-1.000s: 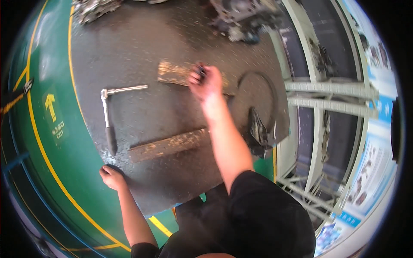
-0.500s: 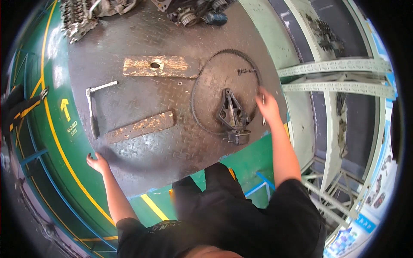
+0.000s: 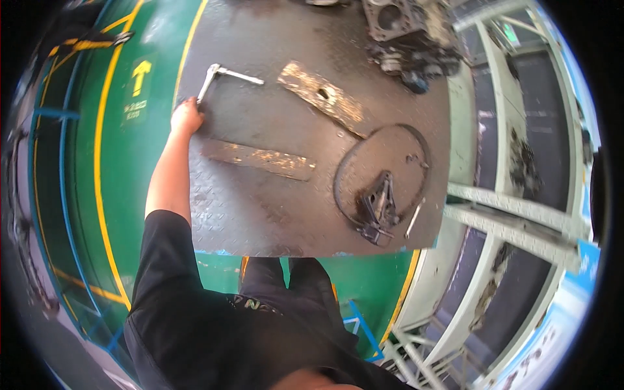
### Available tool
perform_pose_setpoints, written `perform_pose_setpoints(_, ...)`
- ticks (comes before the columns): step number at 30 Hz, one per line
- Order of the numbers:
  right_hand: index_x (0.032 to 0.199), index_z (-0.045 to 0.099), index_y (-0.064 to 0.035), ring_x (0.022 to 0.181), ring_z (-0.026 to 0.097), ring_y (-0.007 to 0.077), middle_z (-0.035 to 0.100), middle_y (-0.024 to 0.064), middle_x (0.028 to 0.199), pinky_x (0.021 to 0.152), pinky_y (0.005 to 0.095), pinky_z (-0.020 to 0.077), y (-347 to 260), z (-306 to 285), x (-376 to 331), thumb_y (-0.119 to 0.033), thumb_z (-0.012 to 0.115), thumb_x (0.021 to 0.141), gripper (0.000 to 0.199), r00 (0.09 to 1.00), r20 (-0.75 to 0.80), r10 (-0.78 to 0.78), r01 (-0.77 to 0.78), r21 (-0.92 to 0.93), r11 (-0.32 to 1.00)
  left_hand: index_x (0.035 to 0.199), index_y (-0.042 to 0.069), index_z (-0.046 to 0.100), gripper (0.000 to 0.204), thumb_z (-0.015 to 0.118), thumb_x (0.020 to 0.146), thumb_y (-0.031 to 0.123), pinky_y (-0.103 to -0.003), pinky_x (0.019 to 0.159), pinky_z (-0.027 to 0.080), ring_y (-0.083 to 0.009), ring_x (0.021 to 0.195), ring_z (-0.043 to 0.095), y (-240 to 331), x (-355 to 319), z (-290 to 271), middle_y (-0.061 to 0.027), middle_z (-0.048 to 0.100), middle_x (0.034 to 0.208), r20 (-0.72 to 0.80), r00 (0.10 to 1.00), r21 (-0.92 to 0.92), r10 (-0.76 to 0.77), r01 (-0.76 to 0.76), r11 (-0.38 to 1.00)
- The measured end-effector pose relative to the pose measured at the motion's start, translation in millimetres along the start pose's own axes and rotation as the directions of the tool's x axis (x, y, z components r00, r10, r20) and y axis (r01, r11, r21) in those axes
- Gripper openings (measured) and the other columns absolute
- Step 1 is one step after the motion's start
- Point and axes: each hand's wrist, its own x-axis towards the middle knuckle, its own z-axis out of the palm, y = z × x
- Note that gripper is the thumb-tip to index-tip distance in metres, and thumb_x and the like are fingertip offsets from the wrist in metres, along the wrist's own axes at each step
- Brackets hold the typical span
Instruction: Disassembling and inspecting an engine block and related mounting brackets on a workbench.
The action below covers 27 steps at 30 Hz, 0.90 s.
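My left hand [image 3: 186, 117] reaches far out to the left edge of a grey checker-plate platform [image 3: 260, 214]. Its fingers are closed over the dark grip end of a silver ratchet wrench [image 3: 214, 73], which lies on the plate with its bar pointing right. My right hand is out of the picture. A rusty flat bar [image 3: 259, 159] lies just right of my left forearm. A second flat bar with a hole [image 3: 323, 97] lies further off, slanted.
A thin wire ring [image 3: 382, 170] on the plate surrounds a black metal bracket [image 3: 378, 209], with a small silver rod [image 3: 414, 218] beside it. Dark engine parts [image 3: 409, 39] sit at the far edge. Green floor with yellow lines [image 3: 97, 169] lies left, pale steel framing [image 3: 513, 214] right.
My left hand has moved up from the plate's near left edge to the wrench grip. My right hand, which was by the black bracket, has left the view. The view has swung left.
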Motion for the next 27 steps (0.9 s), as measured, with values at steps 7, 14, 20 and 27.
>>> perform_pose_setpoints(7, 0.097, 0.064, -0.0007, 0.07, 0.061, 0.0164, 0.066, 0.0093, 0.078, 0.064, 0.0327, 0.0493, -165.3, 19.6, -52.0, -0.027, 0.062, 0.094, 0.027, 0.586, -0.179, -0.79, 0.718, -0.338, 0.609, 0.081, -0.005, 0.065, 0.024, 0.063, 0.079, 0.019, -0.039, 0.056, 0.053, -0.0221, 0.057, 0.063, 59.3, -2.2, -34.2, -0.0136, 0.065, 0.068, 0.372, 0.927, -0.711, -0.046, 0.316, 0.629)
perform_pose_setpoints(14, 0.13, 0.051, 0.0039, 0.113, 0.063, 0.0283, 0.064, 0.0166, 0.119, 0.096, 0.0365, 0.0477, -345.0, 21.6, -183.0, -0.022, 0.066, 0.093, 0.047, 0.292, 0.138, -0.947, 0.765, 0.561, 0.317, 0.091, 0.004, 0.065, 0.016, 0.064, 0.077, 0.01, -0.032, 0.054, 0.046, -0.0129, 0.058, 0.057, 277.9, -288.3, -113.7, -0.0045, 0.062, 0.066, 0.16, 0.933, -0.777, 0.323, -0.082, 0.624)
perform_pose_setpoints(20, 0.128, 0.047, 0.0001, 0.114, 0.057, 0.0285, 0.059, 0.0153, 0.118, 0.104, 0.0471, 0.0414, -349.2, -104.8, -133.7, -0.02, 0.064, 0.092, 0.044, 0.068, -0.213, -0.975, 0.333, 0.926, -0.179, 0.093, 0.009, 0.065, 0.027, 0.074, 0.07, 0.021, -0.044, 0.062, 0.047, -0.0314, 0.068, 0.06, 575.4, -491.1, -66.7, -0.0112, 0.058, 0.073, -0.355, 0.411, -0.542, 0.84, -0.822, 0.174)
perform_pose_setpoints(27, 0.091, 0.049, -0.0142, 0.05, 0.03, 0.0078, 0.035, -0.0066, 0.062, 0.053, 0.0298, 0.0378, -279.9, -331.0, 48.8, -0.027, 0.067, 0.092, 0.022, 0.777, -0.165, -0.607, 0.348, 0.917, 0.195, 0.108, 0.008, 0.066, 0.042, 0.074, 0.074, 0.031, -0.046, 0.087, 0.051, -0.0344, 0.102, 0.063, 671.5, -465.9, 7.6, -0.0157, 0.066, 0.11, -0.292, 0.661, -0.232, 0.691, -0.75, 0.619)
